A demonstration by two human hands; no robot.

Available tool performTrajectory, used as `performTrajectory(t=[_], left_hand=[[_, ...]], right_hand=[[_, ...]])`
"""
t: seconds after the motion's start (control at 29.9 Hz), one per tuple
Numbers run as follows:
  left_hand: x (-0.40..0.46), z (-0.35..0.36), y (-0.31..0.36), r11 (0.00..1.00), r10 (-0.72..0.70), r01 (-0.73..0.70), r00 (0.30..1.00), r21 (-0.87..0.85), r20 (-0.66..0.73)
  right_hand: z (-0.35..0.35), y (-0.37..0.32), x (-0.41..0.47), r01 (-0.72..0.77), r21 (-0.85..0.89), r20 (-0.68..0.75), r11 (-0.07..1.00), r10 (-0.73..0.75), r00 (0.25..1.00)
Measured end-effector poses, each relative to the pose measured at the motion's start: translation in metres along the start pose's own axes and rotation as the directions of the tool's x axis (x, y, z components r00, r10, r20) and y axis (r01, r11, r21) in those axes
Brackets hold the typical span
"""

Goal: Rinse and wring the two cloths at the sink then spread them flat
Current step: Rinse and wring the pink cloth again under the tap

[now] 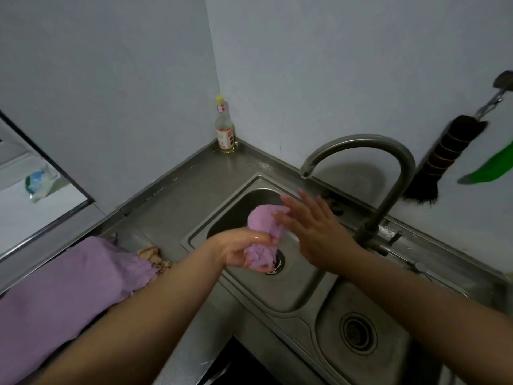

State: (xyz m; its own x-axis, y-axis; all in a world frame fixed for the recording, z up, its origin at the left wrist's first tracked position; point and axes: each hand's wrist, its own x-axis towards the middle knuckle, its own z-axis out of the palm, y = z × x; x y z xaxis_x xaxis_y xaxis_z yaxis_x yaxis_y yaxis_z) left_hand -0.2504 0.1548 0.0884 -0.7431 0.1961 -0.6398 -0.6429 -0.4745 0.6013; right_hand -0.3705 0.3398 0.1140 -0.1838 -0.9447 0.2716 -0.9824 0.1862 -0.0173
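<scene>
Lilac cloth (pixel 55 287), flat on the steel counter (pixel 166 201) at near left, lay apparently parked clear of the basin. Second purple cloth (pixel 263 237), bunched, was clenched in the left hand (pixel 238 250) over the sink (pixel 299 284) drain, probably so that squeezed water ran off. Right hand (pixel 313 229), fingers spread, rested against it below the dry tap (pixel 361 162).
</scene>
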Motion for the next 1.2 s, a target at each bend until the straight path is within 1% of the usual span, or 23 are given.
performTrajectory(t=[0.03, 0.07, 0.1, 0.17, 0.23, 0.3, 0.33, 0.4, 0.43, 0.47, 0.5, 0.57, 0.64, 0.7, 0.8, 0.9, 0.97, 1.0, 1.07, 1.1, 1.14, 1.17, 1.2], left_hand=[[-0.005, 0.009, 0.008, 0.98, -0.071, 0.061, 0.996, 0.187, 0.045], [-0.007, 0.02, 0.018, 0.92, -0.139, 0.109, 0.989, 0.377, 0.055], [-0.007, 0.033, 0.027, 0.822, -0.188, 0.165, 0.982, 0.545, -0.012], [-0.002, 0.053, 0.042, 0.535, -0.161, 0.264, 0.964, 0.803, -0.21], [0.007, 0.063, 0.045, 0.218, -0.144, 0.344, 0.937, 0.913, -0.318], [0.018, 0.064, 0.036, -0.063, 0.036, 0.39, 0.921, 0.919, -0.388], [0.018, 0.061, 0.031, -0.125, 0.209, 0.403, 0.904, 0.907, -0.373], [0.011, 0.055, 0.028, -0.192, 0.523, 0.358, 0.825, 0.914, -0.214], [0.006, 0.052, 0.031, -0.275, 0.591, 0.318, 0.8, 0.908, -0.101], [0.002, 0.046, 0.034, -0.366, 0.613, 0.266, 0.79, 0.892, 0.017], [0.004, 0.041, 0.039, -0.453, 0.604, 0.208, 0.787, 0.867, 0.127], [0.005, 0.032, 0.05, -0.599, 0.549, 0.141, 0.789, 0.788, 0.276], [0.005, 0.03, 0.062, -0.712, 0.494, 0.068, 0.755, 0.699, 0.43], [0.004, 0.03, 0.073, -0.784, 0.44, 0.003, 0.71, 0.621, 0.551], [0.004, 0.039, 0.087, -0.814, 0.404, -0.018, 0.701, 0.581, 0.588], [0.011, 0.038, 0.091, -0.876, 0.349, -0.079, 0.577, 0.476, 0.738], [0.019, 0.031, 0.084, -0.847, 0.42, -0.04, 0.559, 0.53, 0.715], [0.019, 0.032, 0.079, -0.772, 0.505, 0.001, 0.607, 0.635, 0.613], [0.019, 0.036, 0.069, -0.483, 0.624, 0.186, 0.758, 0.856, 0.188], [0.019, 0.038, 0.066, -0.273, 0.565, 0.259, 0.823, 0.926, -0.064], [0.018, 0.037, 0.064, -0.005, 0.419, 0.286, 0.871, 0.958, -0.257], [0.015, 0.036, 0.064, 0.291, 0.25, 0.282, 0.9, 0.914, -0.357], [0.012, 0.035, 0.064, 0.543, 0.098, 0.266, 0.922, 0.797, -0.375]], right_hand=[[0.002, 0.005, 0.002, 0.084, -0.093, 0.032, 0.992, -0.081, 0.996], [0.004, 0.008, 0.006, 0.168, -0.105, 0.048, 0.98, -0.163, 0.985], [0.005, 0.007, 0.012, 0.248, -0.085, 0.065, 0.965, -0.243, 0.968], [0.001, 0.004, 0.021, 0.282, -0.042, 0.149, 0.958, -0.273, 0.95], [-0.008, -0.004, 0.027, 0.126, -0.099, 0.279, 0.987, -0.094, 0.956], [-0.01, -0.014, 0.034, -0.098, -0.132, 0.41, 0.986, 0.145, 0.901], [-0.01, -0.02, 0.039, -0.203, -0.101, 0.463, 0.974, 0.227, 0.857], [-0.007, -0.026, 0.048, -0.378, 0.049, 0.584, 0.924, 0.281, 0.762], [-0.004, -0.024, 0.052, -0.457, 0.112, 0.647, 0.882, 0.284, 0.707], [-0.002, -0.021, 0.055, -0.576, 0.192, 0.706, 0.795, 0.296, 0.643], [-0.003, -0.02, 0.055, -0.704, 0.295, 0.753, 0.646, 0.296, 0.588], [-0.01, -0.021, 0.051, -0.849, 0.458, 0.823, 0.266, 0.234, 0.517], [-0.009, -0.02, 0.043, -0.844, 0.532, 0.846, -0.067, 0.082, 0.527], [-0.007, -0.019, 0.042, -0.802, 0.508, 0.837, -0.314, -0.039, 0.546], [-0.003, -0.015, 0.039, -0.733, 0.41, 0.809, -0.543, -0.155, 0.567], [-0.002, -0.007, 0.034, -0.673, 0.342, 0.675, -0.655, -0.327, 0.661], [-0.006, 0.0, 0.031, -0.658, 0.313, 0.671, -0.685, -0.33, 0.664], [-0.009, 0.006, 0.03, -0.641, 0.328, 0.718, -0.694, -0.258, 0.646], [-0.011, 0.016, 0.025, -0.596, 0.49, 0.784, -0.635, 0.024, 0.62], [-0.013, 0.019, 0.021, -0.6, 0.621, 0.758, -0.505, 0.192, 0.624], [-0.011, 0.02, 0.015, -0.621, 0.737, 0.675, -0.268, 0.355, 0.647], [-0.006, 0.02, 0.007, -0.633, 0.771, 0.531, 0.076, 0.472, 0.704], [0.001, 0.019, -0.002, -0.58, 0.669, 0.353, 0.464, 0.488, 0.798]])
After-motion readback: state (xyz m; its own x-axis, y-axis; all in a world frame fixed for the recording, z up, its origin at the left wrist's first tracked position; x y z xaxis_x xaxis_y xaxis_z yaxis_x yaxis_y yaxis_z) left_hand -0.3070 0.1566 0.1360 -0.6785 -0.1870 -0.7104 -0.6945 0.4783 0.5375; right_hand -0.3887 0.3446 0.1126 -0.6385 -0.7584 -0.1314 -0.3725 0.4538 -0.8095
